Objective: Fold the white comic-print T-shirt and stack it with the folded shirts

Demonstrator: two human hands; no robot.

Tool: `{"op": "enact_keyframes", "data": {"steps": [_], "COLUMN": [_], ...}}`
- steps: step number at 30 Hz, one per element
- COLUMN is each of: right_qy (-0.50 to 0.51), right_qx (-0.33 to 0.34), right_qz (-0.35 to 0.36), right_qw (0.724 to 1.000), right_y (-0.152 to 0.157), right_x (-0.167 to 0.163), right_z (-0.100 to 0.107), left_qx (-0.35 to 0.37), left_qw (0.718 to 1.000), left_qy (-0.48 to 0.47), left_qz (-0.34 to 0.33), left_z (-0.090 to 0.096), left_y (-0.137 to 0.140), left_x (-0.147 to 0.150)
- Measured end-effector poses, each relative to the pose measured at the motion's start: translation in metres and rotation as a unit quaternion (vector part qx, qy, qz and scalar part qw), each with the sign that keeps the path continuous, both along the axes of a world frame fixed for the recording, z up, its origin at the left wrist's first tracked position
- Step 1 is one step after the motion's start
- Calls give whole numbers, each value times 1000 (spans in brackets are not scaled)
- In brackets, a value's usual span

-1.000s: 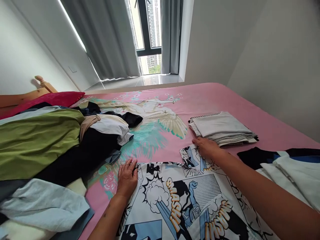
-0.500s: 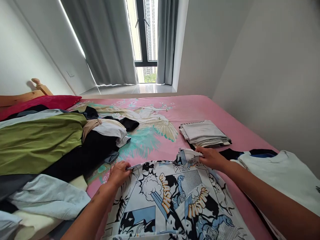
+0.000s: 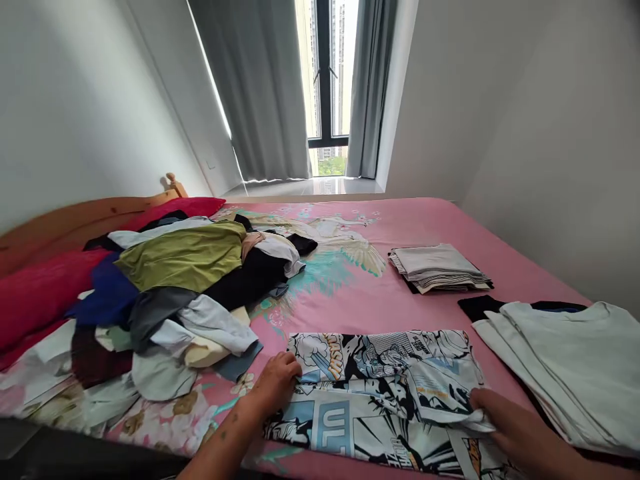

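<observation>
Your L hand (image 3: 281, 381) curls shut on printed cloth (image 3: 373, 395), R hand (image 3: 493, 412) pinches its edge; prob. light, floppy: hold corners nr. each.

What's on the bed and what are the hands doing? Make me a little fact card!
Comic-print cloth: on the bed, partly folded over
Left hand: at the cloth's left edge
Right hand: holding the cloth's right side
Messy clothes pile: on the left
Folded stack: beyond the cloth, to the right
White shirts: far right, laid flat
</observation>
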State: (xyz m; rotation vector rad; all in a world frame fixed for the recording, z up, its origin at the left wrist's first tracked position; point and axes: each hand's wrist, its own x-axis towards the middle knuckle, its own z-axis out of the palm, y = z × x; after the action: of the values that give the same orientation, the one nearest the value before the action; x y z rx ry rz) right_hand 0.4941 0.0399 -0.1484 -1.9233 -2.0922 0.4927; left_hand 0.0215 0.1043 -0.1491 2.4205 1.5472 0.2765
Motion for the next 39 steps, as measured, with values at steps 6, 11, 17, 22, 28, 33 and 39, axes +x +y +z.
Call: {"op": "enact_keyframes", "data": {"steps": [6, 11, 17, 22, 28, 33, 39], "right_qy": [22, 44, 56, 104, 245, 243, 118], "right_qx": [9, 18, 3, -47, -31, -57, -133], "right_qz": [15, 12, -45, -93, -149, -115, -6], "right_qw": [1000, 999, 997, 989, 957, 961, 984], "right_y": [-11, -12, 13, 83, 170, 155, 103], "right_x": [8, 8, 6, 5, -5, 2, 19], "right_z": [-36, -29, 27, 73, 107, 91, 29], "left_qx": [19, 28, -93, -147, -99, -109, -91], "left_qw": [999, 996, 902, 863, 847, 880, 972], "left_qy": [-29, -64, -364, -425, -465, -413, -203], "left_qz": [29, 58, 212, 229, 239, 207, 69], "left_z": [-6, -2, 6, 13, 25, 8, -28], "left_y": [-8, -15, -2, 48, 118, 112, 76], "left_x": [-6, -6, 6, 15, 16, 0, -17]}}
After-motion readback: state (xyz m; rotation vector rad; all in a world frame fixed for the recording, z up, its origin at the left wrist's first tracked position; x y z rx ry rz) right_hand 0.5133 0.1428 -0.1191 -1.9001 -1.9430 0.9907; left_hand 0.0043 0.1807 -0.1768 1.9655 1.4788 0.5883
